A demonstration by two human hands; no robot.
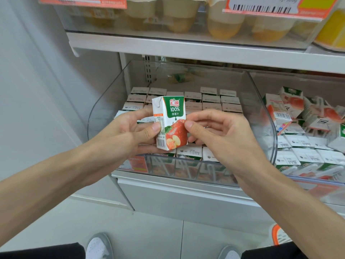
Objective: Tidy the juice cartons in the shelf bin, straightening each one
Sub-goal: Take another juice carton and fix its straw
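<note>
While the left hand [130, 133] grips one upright juice carton [170, 124], the right hand [214, 131] pinches its opposite edge. Both hold it above the clear shelf bin [104, 101].

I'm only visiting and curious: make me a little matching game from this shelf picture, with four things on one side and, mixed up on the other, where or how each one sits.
Things
1. apple juice carton
2. cartons in the middle bin
3. cartons in the right bin
4. fruit cups

Place or state
A. on the shelf above
B. several tipped over in a jumble
C. held between the left hand and the right hand
D. standing in tidy rows

Pairs: 1-C, 2-D, 3-B, 4-A
</note>
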